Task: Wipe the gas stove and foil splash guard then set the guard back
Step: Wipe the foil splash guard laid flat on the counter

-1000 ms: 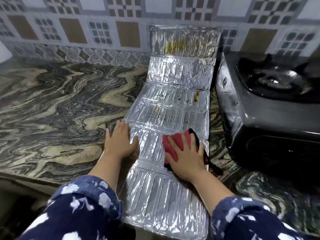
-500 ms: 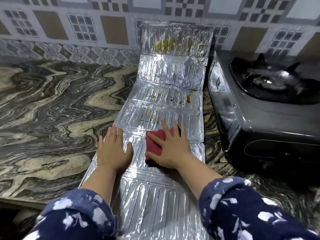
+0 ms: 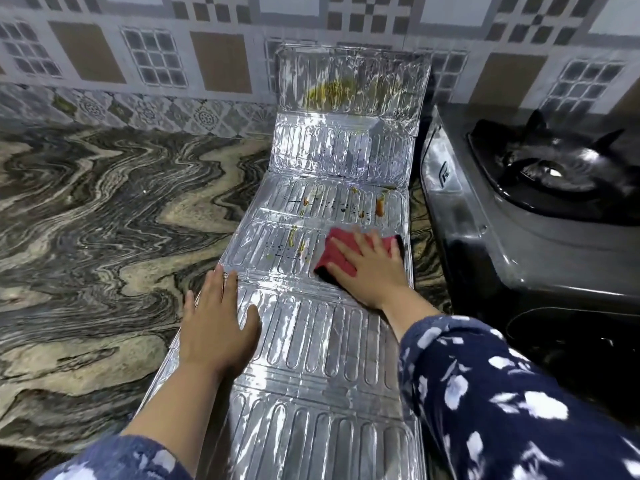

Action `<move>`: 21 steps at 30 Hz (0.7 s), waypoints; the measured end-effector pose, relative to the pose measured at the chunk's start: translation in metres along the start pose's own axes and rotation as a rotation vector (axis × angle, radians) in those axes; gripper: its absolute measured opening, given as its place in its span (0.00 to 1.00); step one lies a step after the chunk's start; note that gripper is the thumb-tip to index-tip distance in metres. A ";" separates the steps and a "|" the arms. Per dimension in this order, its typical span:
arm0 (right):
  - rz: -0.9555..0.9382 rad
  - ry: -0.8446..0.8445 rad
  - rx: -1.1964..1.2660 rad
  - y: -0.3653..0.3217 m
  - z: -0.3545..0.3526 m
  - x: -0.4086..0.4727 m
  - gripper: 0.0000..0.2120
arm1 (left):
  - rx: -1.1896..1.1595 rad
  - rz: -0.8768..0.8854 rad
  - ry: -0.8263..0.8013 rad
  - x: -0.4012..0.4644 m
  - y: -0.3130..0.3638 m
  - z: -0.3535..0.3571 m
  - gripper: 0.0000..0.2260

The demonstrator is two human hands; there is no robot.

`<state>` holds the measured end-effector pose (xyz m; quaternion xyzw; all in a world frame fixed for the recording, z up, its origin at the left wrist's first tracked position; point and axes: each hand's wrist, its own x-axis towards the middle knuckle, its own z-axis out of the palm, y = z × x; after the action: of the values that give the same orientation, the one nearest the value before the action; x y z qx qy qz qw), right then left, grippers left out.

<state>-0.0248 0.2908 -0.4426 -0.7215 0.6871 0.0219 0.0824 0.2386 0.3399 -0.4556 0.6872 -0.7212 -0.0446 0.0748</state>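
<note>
Right hand [image 3: 372, 271], fingers spread, presses red cloth [image 3: 341, 252] on foil guard [image 3: 322, 341]; left hand [image 3: 216, 323] lies flat at its left edge.

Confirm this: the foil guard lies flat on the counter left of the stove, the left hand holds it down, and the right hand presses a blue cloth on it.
One thing is wrong: the cloth is red, not blue. The head view shows the right hand pressing it on the foil guard, left of the stove, with the left hand flat on the foil.
</note>
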 end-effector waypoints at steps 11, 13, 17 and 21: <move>0.039 0.002 -0.004 0.015 -0.010 0.038 0.32 | -0.012 -0.006 0.021 -0.001 -0.001 0.003 0.34; 0.018 0.002 -0.006 0.010 -0.007 0.026 0.32 | -0.029 -0.018 0.021 -0.005 -0.002 0.002 0.34; -0.016 -0.011 0.010 -0.005 0.000 -0.003 0.32 | -0.034 -0.026 0.022 -0.023 -0.006 0.000 0.34; -0.076 -0.020 0.026 -0.031 0.009 -0.040 0.33 | -0.045 -0.036 0.015 -0.040 -0.011 -0.003 0.34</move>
<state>0.0047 0.3328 -0.4425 -0.7458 0.6584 0.0169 0.0994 0.2512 0.3798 -0.4565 0.6985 -0.7070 -0.0569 0.0946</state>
